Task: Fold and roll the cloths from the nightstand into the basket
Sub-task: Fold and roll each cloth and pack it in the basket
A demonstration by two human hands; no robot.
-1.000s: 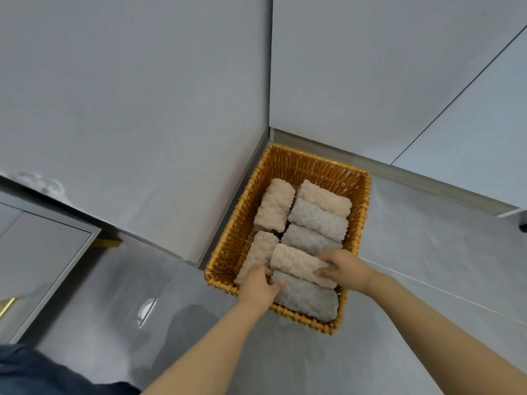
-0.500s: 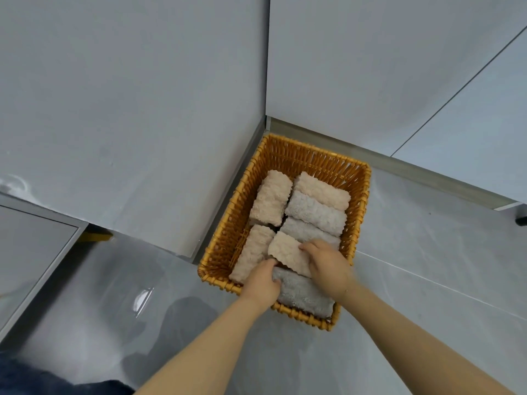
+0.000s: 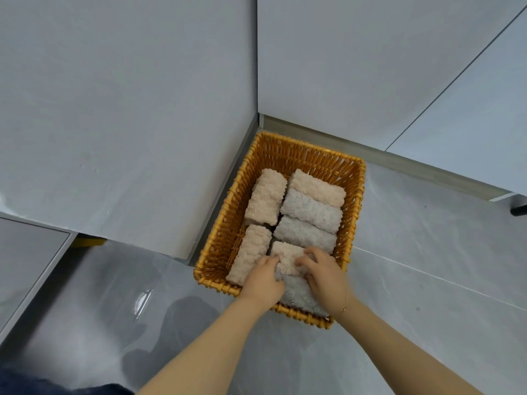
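An orange wicker basket (image 3: 353, 223) stands on the grey floor in the corner of two walls. Several rolled fluffy cloths fill it, pink and grey. My left hand (image 3: 263, 280) and my right hand (image 3: 325, 276) both grip one pink cloth roll (image 3: 286, 256) near the basket's front, fingers curled on its two ends. A grey roll (image 3: 296, 296) lies under it, partly hidden by my hands. Another pink roll (image 3: 251, 253) lies to the left of it.
Pale walls meet right behind the basket. A grey cabinet edge (image 3: 34, 266) stands at the left. A dark object (image 3: 519, 210) shows at the right edge. Glossy grey floor tiles surround the basket.
My right hand has slid left along the pink roll toward my left hand, and the roll now looks shorter and bunched between both hands.
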